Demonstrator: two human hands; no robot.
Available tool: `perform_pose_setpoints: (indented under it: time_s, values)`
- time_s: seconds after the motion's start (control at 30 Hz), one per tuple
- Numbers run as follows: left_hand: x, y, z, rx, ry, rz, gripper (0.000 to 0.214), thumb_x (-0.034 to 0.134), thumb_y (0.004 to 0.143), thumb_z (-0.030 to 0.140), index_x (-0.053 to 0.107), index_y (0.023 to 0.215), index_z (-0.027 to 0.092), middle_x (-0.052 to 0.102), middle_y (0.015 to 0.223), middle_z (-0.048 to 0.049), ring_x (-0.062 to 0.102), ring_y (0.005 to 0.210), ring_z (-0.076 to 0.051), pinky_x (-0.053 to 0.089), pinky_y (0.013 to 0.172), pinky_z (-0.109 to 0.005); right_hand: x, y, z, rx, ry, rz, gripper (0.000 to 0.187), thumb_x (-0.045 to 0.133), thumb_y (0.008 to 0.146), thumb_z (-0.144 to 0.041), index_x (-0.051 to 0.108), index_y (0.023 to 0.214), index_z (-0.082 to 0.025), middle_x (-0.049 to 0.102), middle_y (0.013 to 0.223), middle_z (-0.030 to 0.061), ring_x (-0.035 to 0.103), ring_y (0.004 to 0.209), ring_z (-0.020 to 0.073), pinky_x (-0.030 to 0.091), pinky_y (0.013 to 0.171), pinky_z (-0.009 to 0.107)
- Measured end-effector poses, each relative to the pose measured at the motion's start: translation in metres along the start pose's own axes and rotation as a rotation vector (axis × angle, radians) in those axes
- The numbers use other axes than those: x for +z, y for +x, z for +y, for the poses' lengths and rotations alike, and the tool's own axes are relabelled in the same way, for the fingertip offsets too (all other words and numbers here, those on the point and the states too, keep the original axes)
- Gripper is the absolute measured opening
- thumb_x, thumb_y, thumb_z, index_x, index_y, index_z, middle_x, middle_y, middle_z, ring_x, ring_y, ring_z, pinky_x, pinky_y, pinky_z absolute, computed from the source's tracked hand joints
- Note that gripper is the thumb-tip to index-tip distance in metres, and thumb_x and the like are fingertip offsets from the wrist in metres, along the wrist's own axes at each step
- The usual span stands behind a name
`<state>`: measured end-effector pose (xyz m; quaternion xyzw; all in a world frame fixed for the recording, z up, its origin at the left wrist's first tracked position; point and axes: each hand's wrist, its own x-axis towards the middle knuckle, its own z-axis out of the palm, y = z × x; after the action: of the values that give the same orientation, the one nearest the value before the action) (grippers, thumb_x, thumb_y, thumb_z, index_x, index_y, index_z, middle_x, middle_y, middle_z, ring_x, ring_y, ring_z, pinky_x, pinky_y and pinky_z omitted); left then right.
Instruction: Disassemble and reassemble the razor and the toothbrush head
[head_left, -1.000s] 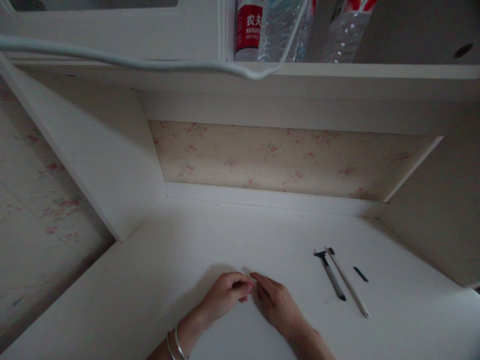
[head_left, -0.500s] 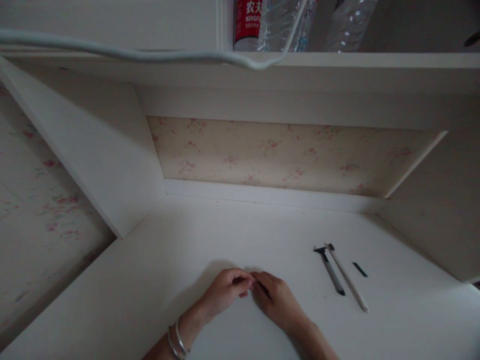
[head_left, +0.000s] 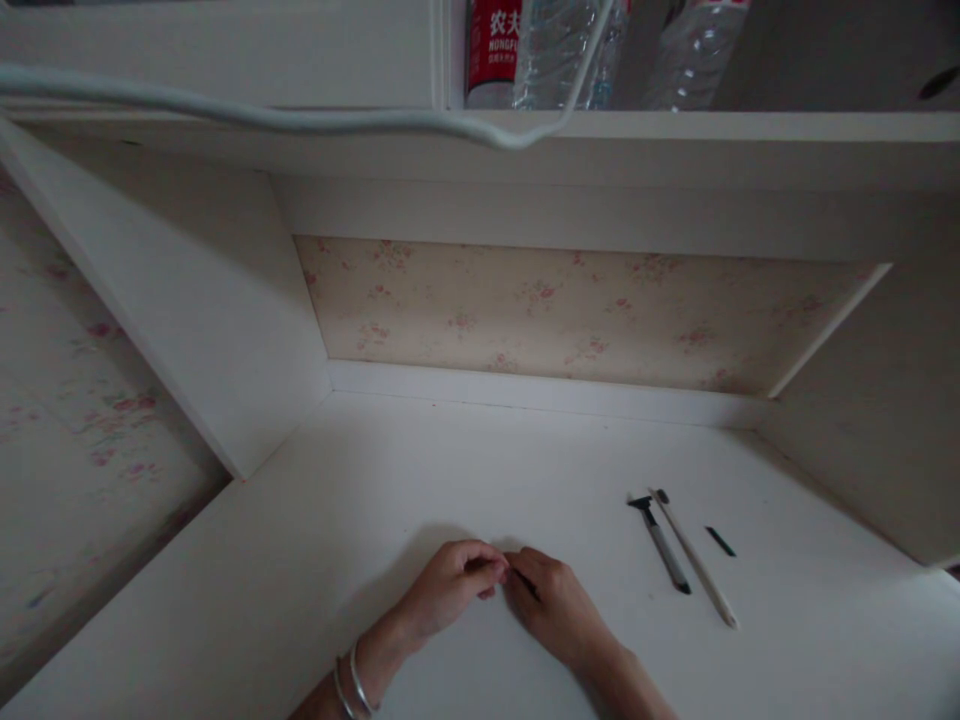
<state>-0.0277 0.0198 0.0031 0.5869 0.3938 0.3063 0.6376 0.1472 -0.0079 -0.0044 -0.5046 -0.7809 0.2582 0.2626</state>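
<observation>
My left hand (head_left: 454, 582) and my right hand (head_left: 553, 603) rest on the white desk (head_left: 420, 470), fingertips meeting at the middle front. Both are closed in a pinch. A thin dark object (head_left: 525, 582) shows between the right hand's fingers; I cannot make out what it is. Whether the left hand also grips it is unclear. Silver bangles (head_left: 351, 688) circle my left wrist. To the right of my hands lie a dark-tipped grey pen part (head_left: 661, 545), a thin white stick (head_left: 696, 572) and a small black piece (head_left: 721, 541).
White side panels (head_left: 202, 300) close the desk nook on the left and right, with floral wallpaper (head_left: 570, 315) at the back. On the overhead shelf (head_left: 675, 125) stand water bottles (head_left: 555, 50), and a white cable (head_left: 262, 118) hangs across it.
My right hand's fingers have curled from stretched flat into a pinch, and a thin dark object now shows in them. The left hand has hardly moved.
</observation>
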Motion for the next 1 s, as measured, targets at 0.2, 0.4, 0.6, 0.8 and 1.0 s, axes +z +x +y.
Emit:
perform_pose_setpoints:
  time_s: [0.2, 0.4, 0.6, 0.8, 1.0]
  values:
    - [0.0001, -0.0006, 0.0019, -0.022, 0.009, 0.003, 0.026, 0.061, 0.076, 0.035, 0.070, 0.085, 0.012, 0.058, 0.068, -0.0010, 0.049, 0.066, -0.013, 0.038, 0.064, -0.026, 0.0013, -0.0009, 0.0018, -0.015, -0.015, 0.007, 0.026, 0.038, 0.093, -0.022, 0.064, 0.086, -0.021, 0.062, 0.080, 0.0026, 0.059, 0.073, 0.0141, 0.041, 0.066, 0.022]
    - [0.0003, -0.0011, 0.0029, -0.020, 0.014, 0.004, 0.026, 0.061, 0.076, 0.036, 0.070, 0.084, 0.012, 0.058, 0.067, -0.0007, 0.049, 0.065, -0.013, 0.038, 0.063, -0.026, 0.0001, -0.0017, -0.0011, -0.012, -0.013, 0.003, 0.027, 0.038, 0.093, -0.020, 0.065, 0.086, -0.021, 0.062, 0.080, 0.0026, 0.059, 0.073, 0.0142, 0.041, 0.067, 0.022]
    - [0.0004, -0.0012, 0.0046, -0.037, 0.016, 0.003, 0.026, 0.062, 0.075, 0.036, 0.070, 0.083, 0.013, 0.061, 0.071, -0.0022, 0.051, 0.066, -0.014, 0.039, 0.065, -0.027, 0.0003, -0.0017, -0.0006, 0.005, -0.026, -0.007, 0.028, 0.037, 0.092, -0.020, 0.065, 0.087, -0.021, 0.062, 0.080, 0.0032, 0.059, 0.073, 0.0148, 0.042, 0.068, 0.023]
    - [0.0003, -0.0016, 0.0041, -0.012, 0.035, -0.001, 0.025, 0.060, 0.077, 0.035, 0.069, 0.082, 0.013, 0.058, 0.066, -0.0004, 0.049, 0.065, -0.013, 0.037, 0.063, -0.026, 0.0003, -0.0004, -0.0006, -0.002, -0.044, -0.015, 0.029, 0.037, 0.093, -0.020, 0.065, 0.085, -0.020, 0.062, 0.079, 0.0033, 0.058, 0.073, 0.0146, 0.041, 0.068, 0.023]
    - [0.0002, -0.0014, 0.0023, 0.000, 0.012, -0.002, 0.027, 0.061, 0.076, 0.037, 0.069, 0.082, 0.012, 0.058, 0.066, -0.0006, 0.049, 0.064, -0.013, 0.038, 0.063, -0.026, 0.0001, -0.0017, -0.0021, 0.005, -0.061, -0.016, 0.028, 0.037, 0.093, -0.020, 0.064, 0.085, -0.020, 0.061, 0.079, 0.0032, 0.058, 0.072, 0.0144, 0.041, 0.067, 0.023]
